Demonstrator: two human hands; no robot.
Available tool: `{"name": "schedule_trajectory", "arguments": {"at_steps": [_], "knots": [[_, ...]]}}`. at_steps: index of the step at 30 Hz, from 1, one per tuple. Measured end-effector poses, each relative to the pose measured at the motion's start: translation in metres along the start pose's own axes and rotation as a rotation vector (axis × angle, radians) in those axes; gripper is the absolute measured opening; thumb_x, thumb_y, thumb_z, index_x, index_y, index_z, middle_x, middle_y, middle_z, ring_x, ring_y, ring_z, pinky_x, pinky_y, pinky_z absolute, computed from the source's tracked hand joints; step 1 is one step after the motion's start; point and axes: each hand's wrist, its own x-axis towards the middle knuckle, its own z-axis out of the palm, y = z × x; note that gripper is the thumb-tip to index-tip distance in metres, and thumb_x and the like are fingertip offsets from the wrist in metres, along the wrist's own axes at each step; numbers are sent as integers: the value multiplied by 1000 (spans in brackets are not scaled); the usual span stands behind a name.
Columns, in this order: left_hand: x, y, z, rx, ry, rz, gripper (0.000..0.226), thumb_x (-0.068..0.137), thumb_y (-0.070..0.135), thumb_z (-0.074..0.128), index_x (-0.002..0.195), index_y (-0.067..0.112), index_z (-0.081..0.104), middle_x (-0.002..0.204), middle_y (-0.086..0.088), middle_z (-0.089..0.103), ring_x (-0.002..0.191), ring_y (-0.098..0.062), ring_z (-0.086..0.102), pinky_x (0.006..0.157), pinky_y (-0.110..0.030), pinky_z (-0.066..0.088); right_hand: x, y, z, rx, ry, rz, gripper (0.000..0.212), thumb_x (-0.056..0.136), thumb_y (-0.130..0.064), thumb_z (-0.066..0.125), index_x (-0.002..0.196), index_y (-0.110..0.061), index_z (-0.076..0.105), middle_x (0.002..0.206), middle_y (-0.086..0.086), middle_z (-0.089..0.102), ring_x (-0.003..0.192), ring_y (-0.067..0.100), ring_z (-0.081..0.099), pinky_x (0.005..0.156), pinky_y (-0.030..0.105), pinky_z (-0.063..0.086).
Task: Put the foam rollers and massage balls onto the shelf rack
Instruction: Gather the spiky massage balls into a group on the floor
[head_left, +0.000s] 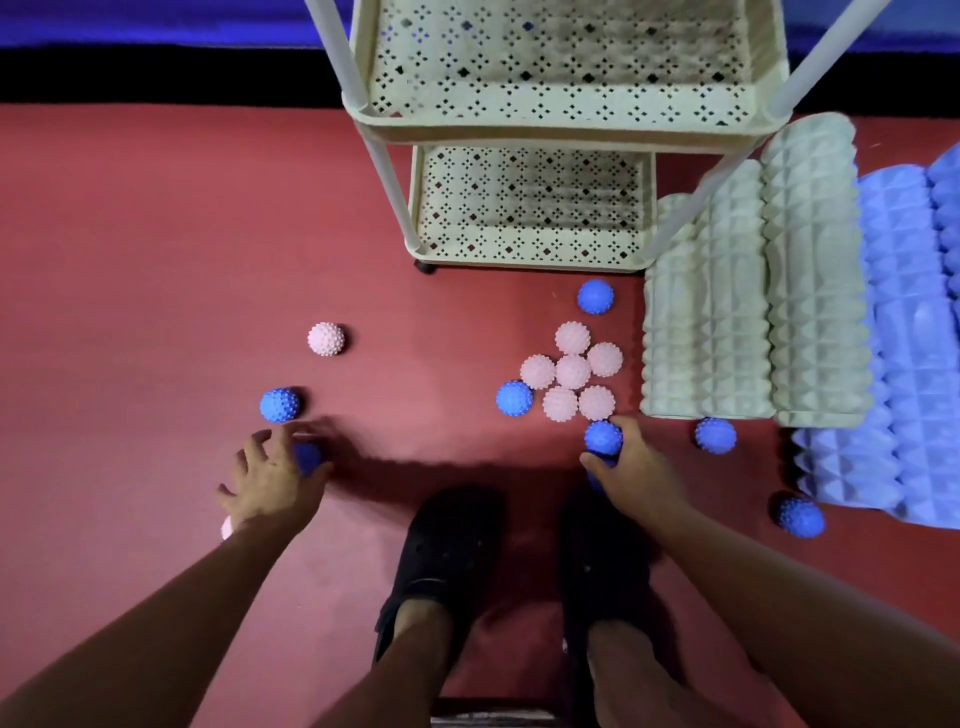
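Note:
My right hand (641, 467) pinches a blue spiky massage ball (602, 438) between thumb and fingers, just below a cluster of several pink balls (571, 371). A second blue shape shows under its thumb. My left hand (272, 480) is blurred, its fingers spread over another blue ball (307, 457) on the red floor. Loose balls lie around: blue ones (280, 404), (514, 398), (595, 296), (715, 435), (800, 517) and one pink ball (326, 339). The cream shelf rack (571, 130) stands ahead with bare tiers. Grey-green foam rollers (815, 270) and lilac foam rollers (909, 338) lie to its right.
My feet in black shoes (447, 561) stand between my arms. A small pink shape (227, 529) peeks out under my left wrist. A black and blue strip (156, 62) runs along the far edge of the red floor (156, 260).

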Motion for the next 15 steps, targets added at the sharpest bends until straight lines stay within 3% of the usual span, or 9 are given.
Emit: {"name": "schedule_trajectory", "arguments": {"at_steps": [3, 6, 8, 11, 15], "knots": [[1, -16, 0, 21, -39, -149, 95, 72, 69, 70, 149, 44, 20, 158, -6, 16, 145, -30, 16, 109, -71, 17, 4, 2, 7, -29, 4, 9, 59, 91, -36, 70, 138, -16, 41, 126, 17, 65, 116, 40, 60, 86, 41, 44], [1, -33, 10, -130, -111, -247, 122, 59, 77, 73, 156, 37, 11, 157, -21, 15, 145, -38, 17, 118, -52, 13, 6, 6, 13, -33, -7, 9, 65, 92, -38, 68, 143, -17, 34, 130, 21, 61, 116, 41, 59, 91, 46, 47], [-1, -41, 17, -228, -115, -270, 118, 65, 68, 79, 157, 35, 13, 152, -25, 22, 141, -43, 23, 117, -48, 17, 6, 7, 16, -38, -11, 4, 63, 92, -40, 67, 140, -18, 33, 129, 21, 60, 114, 41, 60, 91, 47, 48], [-5, -40, 22, -235, -59, -160, 101, 79, 53, 78, 157, 31, 17, 139, -30, 35, 133, -43, 30, 115, -47, 17, 8, 8, 17, -28, 7, -7, 56, 93, -37, 67, 136, -18, 36, 125, 21, 62, 112, 41, 60, 90, 45, 46], [-3, -43, 31, -232, -41, -50, 80, 86, 47, 72, 152, 31, 29, 122, -24, 47, 120, -39, 34, 110, -46, 22, 10, 9, 18, -5, 7, -19, 52, 95, -31, 67, 134, -14, 39, 125, 24, 61, 112, 42, 59, 86, 41, 42]]}}
